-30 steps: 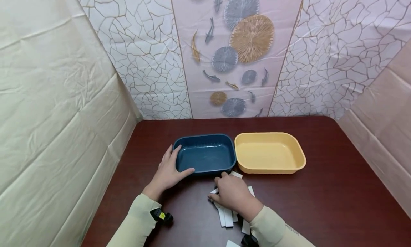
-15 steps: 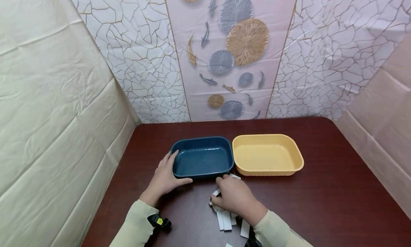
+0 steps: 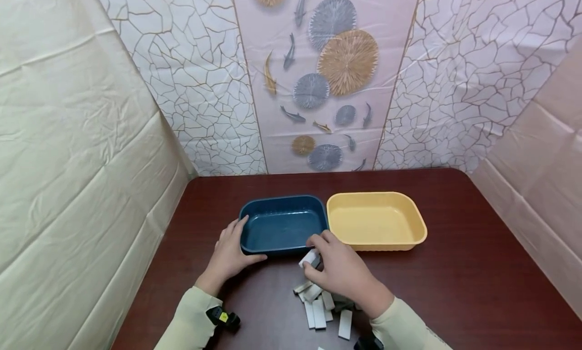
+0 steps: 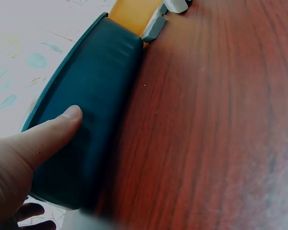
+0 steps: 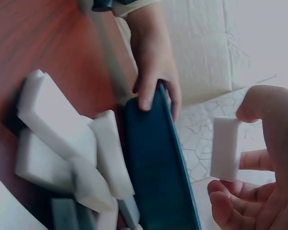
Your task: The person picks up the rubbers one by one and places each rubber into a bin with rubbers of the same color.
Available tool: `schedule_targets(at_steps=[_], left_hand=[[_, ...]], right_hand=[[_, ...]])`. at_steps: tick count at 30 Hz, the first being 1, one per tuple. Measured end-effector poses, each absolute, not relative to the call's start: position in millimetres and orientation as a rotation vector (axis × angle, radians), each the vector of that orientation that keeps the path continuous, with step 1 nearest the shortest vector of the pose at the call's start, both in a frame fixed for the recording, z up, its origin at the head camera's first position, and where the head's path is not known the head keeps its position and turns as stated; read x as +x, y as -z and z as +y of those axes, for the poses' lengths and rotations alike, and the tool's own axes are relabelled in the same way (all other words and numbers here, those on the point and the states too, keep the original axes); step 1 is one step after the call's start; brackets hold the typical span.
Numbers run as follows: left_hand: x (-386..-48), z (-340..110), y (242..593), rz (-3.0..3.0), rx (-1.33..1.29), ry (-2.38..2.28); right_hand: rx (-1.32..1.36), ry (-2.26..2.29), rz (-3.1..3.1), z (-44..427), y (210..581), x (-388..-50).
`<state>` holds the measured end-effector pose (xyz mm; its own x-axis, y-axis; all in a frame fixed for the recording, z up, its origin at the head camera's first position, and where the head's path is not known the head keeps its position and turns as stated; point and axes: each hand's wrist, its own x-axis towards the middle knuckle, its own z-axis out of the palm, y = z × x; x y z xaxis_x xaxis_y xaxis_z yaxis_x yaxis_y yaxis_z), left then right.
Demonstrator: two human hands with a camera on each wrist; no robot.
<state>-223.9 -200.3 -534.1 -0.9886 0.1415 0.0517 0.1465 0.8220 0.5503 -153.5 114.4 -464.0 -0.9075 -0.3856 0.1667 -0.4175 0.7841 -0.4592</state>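
Observation:
In the head view my left hand [image 3: 229, 257] holds the left front corner of the dark blue tray [image 3: 283, 249], its thumb [image 4: 62, 127] lying along the outer front wall in the left wrist view. My right hand [image 3: 341, 269] pinches a small white rectangular block [image 5: 225, 148] between thumb and fingers, just in front of the blue tray's right front corner. Below that hand lies a loose pile of white blocks [image 3: 319, 313], some showing grey sides; the forearm and hand hide part of it. The blue tray's visible floor is bare.
A yellow tray [image 3: 377, 246] stands right beside the blue one, with nothing seen inside. Both rest on a dark red wooden table [image 3: 454, 269]. Patterned cloth [image 3: 345, 133] hangs behind the table, with plain cloth along both sides.
My right hand has lifted off the pile with a white block and moved slightly up toward the blue tray. The left hand keeps its hold on the tray. The head view has shifted slightly.

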Motion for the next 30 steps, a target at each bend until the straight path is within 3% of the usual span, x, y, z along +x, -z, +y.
schedule_targets(at_steps=[18,30], left_hand=[[-219.2,-204.6,533.6,-2.97,-0.212,0.901],[-218.1,-204.4,529.8,-2.953,-0.217,0.928]], right_hand=[[0.615,-0.995,-2.893,114.1,431.5,-195.0],[0.437,-0.78,-2.917,84.2,409.0,-240.8]])
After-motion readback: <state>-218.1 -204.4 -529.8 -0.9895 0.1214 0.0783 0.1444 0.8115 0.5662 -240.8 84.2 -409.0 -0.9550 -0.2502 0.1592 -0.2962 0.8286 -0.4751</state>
